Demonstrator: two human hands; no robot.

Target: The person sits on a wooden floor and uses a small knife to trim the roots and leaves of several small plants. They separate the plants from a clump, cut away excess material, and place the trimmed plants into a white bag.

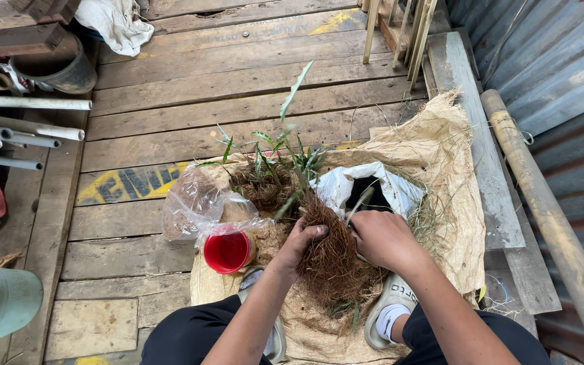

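Fingers (313,232) of the left hand (300,241) and right hand (381,238) clenched around a brown root clump (329,260), red cup (228,251) just beside, burlap sack (451,203) underneath, wooden floor (190,101).

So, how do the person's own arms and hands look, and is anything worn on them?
Both forearms are bare as far as the picture shows: no sleeves are in view. The left hand and the right hand carry no gloves, and I see no watch, ring or bracelet. Bits of brown fibre may cling to the fingers, but that is too small to tell.
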